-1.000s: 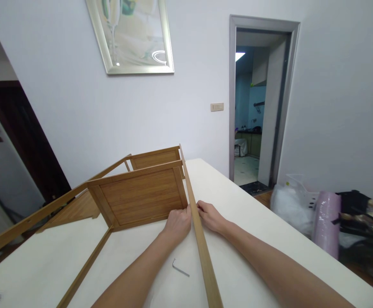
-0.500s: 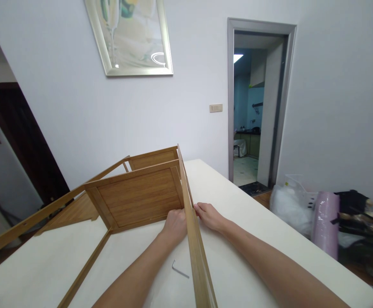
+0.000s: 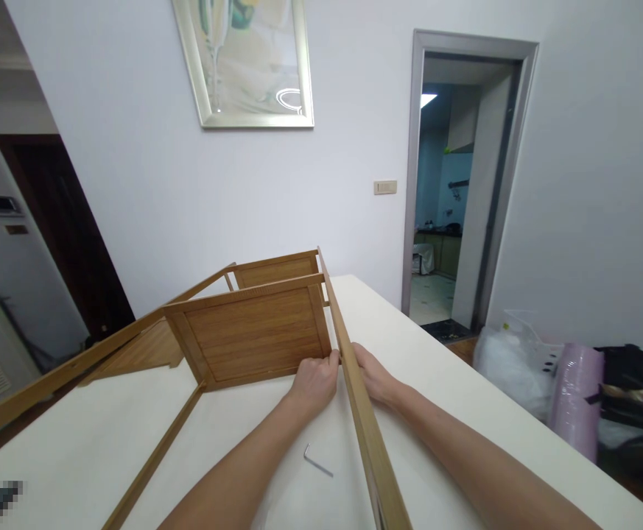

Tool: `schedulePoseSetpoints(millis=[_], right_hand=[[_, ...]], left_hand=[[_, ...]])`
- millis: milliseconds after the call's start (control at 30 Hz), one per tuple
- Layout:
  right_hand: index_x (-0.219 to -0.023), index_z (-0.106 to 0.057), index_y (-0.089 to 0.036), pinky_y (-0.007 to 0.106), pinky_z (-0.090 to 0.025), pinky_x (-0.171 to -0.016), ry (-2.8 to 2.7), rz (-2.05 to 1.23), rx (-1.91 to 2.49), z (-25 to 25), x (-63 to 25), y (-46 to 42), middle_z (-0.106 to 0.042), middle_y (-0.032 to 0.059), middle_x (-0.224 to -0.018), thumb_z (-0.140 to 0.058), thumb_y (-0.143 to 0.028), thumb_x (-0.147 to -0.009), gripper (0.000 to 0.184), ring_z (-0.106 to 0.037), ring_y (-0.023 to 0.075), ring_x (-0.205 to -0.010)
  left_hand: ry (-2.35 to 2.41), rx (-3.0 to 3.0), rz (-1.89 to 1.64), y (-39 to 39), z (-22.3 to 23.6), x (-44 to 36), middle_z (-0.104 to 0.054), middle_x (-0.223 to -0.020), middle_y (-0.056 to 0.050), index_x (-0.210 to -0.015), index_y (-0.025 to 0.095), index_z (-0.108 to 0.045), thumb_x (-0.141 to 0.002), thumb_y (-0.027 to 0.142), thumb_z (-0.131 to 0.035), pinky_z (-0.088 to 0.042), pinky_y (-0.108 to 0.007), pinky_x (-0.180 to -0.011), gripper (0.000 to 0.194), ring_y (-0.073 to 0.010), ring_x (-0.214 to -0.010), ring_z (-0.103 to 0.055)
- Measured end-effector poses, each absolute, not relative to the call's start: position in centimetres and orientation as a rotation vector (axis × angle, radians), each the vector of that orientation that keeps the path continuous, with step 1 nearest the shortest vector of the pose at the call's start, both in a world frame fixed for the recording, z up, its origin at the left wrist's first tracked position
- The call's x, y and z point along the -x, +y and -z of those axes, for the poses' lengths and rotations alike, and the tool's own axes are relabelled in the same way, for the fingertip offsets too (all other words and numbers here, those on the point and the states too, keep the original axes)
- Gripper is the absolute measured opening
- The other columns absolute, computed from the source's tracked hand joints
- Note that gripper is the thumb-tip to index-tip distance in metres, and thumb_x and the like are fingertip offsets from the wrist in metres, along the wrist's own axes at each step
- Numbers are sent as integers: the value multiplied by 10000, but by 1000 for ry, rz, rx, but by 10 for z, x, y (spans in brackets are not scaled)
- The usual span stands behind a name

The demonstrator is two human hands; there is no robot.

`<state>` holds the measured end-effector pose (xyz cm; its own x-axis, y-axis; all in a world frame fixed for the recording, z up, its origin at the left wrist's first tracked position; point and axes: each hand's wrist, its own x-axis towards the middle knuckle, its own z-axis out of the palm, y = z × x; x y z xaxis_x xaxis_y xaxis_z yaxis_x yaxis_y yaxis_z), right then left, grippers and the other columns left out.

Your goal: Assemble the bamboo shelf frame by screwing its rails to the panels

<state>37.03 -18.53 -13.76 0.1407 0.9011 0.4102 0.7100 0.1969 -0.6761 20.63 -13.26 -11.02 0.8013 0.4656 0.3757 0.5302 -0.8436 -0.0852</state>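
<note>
A brown wooden frame with a grooved panel (image 3: 260, 338) stands on the white table. My left hand (image 3: 314, 381) is closed at the panel's lower right corner, its thumb pointing to the long wooden rail (image 3: 366, 412) on the right. On the outer side of that rail, my right hand (image 3: 375, 377) is curled against it at the same height; its fingertips are hidden behind the wood. A narrow gap shows between panel edge and rail, with a short connecting piece higher up. An L-shaped hex key (image 3: 318, 461) lies on the table beside my left forearm.
The white tabletop (image 3: 443, 442) extends to the right of the rail. Another long rail (image 3: 105, 342) and a crossbar (image 3: 158, 453) lie to the left. Past the table's right edge are a pink wrapped roll (image 3: 577, 401) and plastic bags (image 3: 506, 368). A wall stands behind.
The view has turned slightly left. A gap now shows between the panel and the right rail. My left thumb has come up at the corner, and my right fingers have gone behind the rail.
</note>
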Motion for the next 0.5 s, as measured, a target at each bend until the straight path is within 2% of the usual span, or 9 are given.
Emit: schedulePoseSetpoints(millis=[133,333,500], right_hand=[[-869,-580,-212,295,-442,-737,-1589,-327,1557,132,-371,-188,-615,18,-793,-482,-313,-896,144,-535,185,-794],[-638,-480,-215,302,-417,-665,-1538,-394,1582,132,-371,-186,-540,7,-635,-319,-470,-966,445,-509,175,-654],[-695,-463,-221,298,-404,-661,-1474,-380,1577,142,-371,-179,-542,6,-678,-355,-485,-946,381,-496,176,-689]], left_hand=[[-775,2805,509,-132,111,-207,-698,-779,-98,-1046,138,-532,-929,100,-366,-510,-306,-666,206,-227,-730,-697],[-733,2823,464,-130,112,-208,-700,-831,-109,-1077,122,-526,-871,36,-387,-523,-329,-721,263,-224,-758,-691],[-734,2823,440,-130,110,-208,-699,-858,-126,-1100,108,-523,-848,18,-393,-527,-359,-778,298,-232,-788,-691]])
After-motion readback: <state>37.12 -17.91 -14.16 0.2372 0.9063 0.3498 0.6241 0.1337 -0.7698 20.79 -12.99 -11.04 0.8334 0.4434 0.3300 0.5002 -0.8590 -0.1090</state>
